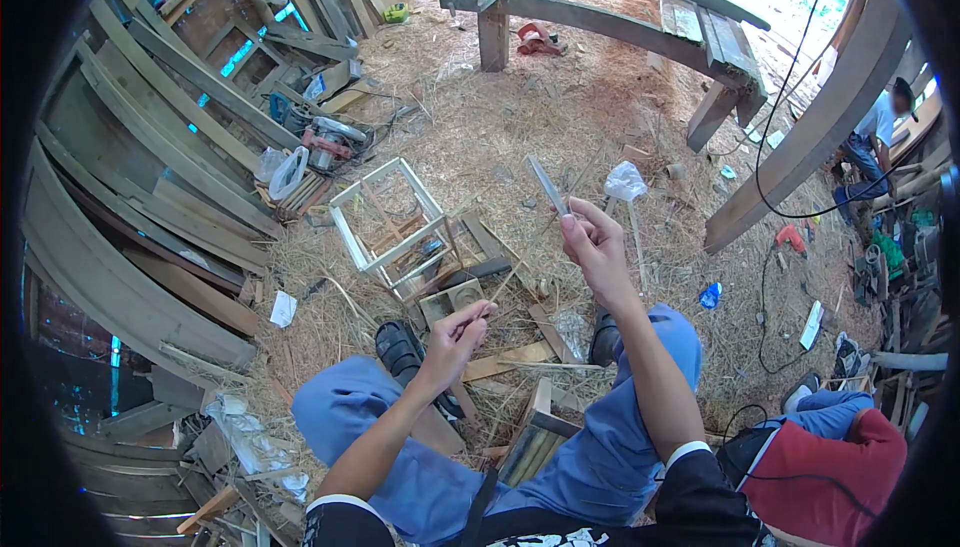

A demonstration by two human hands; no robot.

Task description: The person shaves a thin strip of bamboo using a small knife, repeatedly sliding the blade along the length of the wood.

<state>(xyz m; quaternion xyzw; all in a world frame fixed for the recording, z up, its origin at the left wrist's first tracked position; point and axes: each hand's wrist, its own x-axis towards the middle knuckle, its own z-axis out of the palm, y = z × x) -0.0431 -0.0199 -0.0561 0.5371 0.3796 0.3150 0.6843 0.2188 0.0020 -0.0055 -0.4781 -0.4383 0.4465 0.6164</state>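
My right hand is raised with its fingers closed around the lower end of a flat, silvery, knife-like blade that points up and left. Lower down and to the left, my left hand pinches a thin wooden stick, which slants up to the right. The two hands are apart, and the blade does not touch the stick. Beyond my left hand, on the ground, are a light wooden frame and a wooden block with a round hollow. Offcuts of wood lie between my feet.
Long boards lean along the left wall, near a corded power tool. A wooden bench stands at the back, and a slanting beam at right. One person in red is close by at lower right; another person works farther off.
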